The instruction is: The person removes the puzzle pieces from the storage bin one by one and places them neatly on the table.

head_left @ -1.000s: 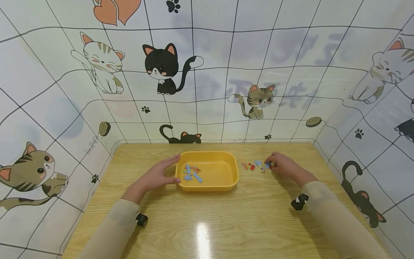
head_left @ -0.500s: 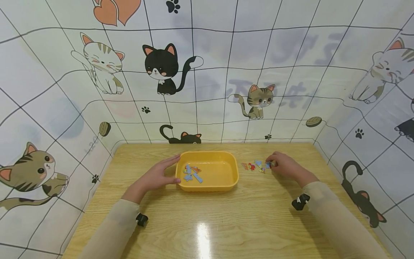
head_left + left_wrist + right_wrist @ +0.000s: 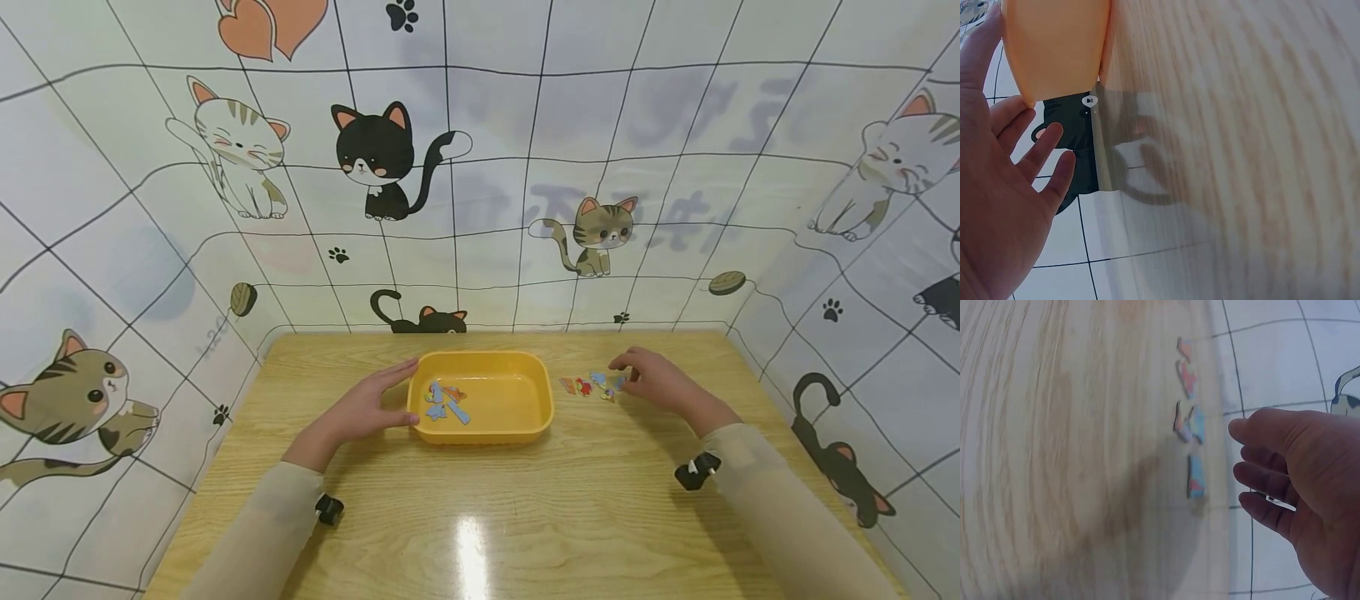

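A yellow tray sits on the table with several flat jigsaw puzzle pieces inside, at its left end. My left hand touches the tray's left wall with thumb and fingers spread; the left wrist view shows the fingers loosely extended beside the tray. To the tray's right, several more puzzle pieces lie in a loose row. Just above the rightmost one, a blue piece, hovers my right hand. Its thumb and fingers are parted, and nothing shows between them.
The wooden table runs back to a wall sheet printed with cats and grid lines. Similar sheeting stands at the left and right sides. A small black device is on the right wrist, another on the left.
My right hand's fingers have lifted off the rightmost puzzle piece and spread apart. The left hand and the tray stay where they were.
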Demonstrator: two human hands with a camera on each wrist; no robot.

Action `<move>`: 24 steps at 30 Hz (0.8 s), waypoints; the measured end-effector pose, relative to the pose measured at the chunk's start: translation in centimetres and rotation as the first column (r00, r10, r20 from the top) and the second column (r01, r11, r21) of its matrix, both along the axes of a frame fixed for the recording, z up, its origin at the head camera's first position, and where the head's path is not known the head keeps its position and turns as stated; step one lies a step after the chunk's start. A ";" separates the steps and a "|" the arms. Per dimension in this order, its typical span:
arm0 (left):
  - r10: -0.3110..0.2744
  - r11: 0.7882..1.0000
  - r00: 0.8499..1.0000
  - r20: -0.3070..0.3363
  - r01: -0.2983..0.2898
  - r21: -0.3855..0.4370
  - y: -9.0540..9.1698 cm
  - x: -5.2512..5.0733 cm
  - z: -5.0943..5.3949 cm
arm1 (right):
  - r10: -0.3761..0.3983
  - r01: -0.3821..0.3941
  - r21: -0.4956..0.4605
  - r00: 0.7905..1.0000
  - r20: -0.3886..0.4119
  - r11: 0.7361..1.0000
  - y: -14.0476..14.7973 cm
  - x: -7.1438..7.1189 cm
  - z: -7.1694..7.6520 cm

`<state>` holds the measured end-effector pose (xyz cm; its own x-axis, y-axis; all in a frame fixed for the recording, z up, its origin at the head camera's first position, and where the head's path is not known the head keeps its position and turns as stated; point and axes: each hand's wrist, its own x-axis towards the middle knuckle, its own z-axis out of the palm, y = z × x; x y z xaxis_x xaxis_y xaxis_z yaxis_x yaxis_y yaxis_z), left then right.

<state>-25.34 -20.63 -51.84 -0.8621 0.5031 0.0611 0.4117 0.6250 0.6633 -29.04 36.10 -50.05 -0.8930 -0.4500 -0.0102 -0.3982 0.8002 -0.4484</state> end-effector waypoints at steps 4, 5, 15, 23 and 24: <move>0.004 1.000 1.000 0.002 -0.004 -0.008 -0.2 0.0 -0.1 | 0.028 -0.030 -0.025 0.999 -0.044 0.999 -1.7 0.5 1.2; 0.004 1.000 1.000 0.005 -0.004 -0.007 -0.2 0.0 -0.1 | 0.033 -0.035 -0.032 0.998 -0.058 0.999 -2.2 0.6 1.5; -0.004 1.000 1.000 -0.005 0.004 -0.002 -0.1 0.1 0.1 | 0.122 -0.134 -0.104 0.986 -0.114 0.986 -8.4 1.3 4.0; 0.000 1.000 1.000 0.000 0.000 0.001 0.0 0.1 0.0 | 0.229 -0.233 -0.052 0.971 -0.071 0.971 -12.8 0.8 4.2; 0.001 1.000 1.000 -0.002 -0.001 0.001 0.0 0.0 -0.1 | 0.241 -0.243 -0.041 0.969 -0.060 0.969 -13.3 0.7 4.2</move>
<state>-25.30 -20.64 -51.93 -0.8623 0.5026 0.0629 0.4126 0.6248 0.6629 -28.31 22.78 -45.87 -0.7560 -0.6517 0.0613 -0.6020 0.6555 -0.4561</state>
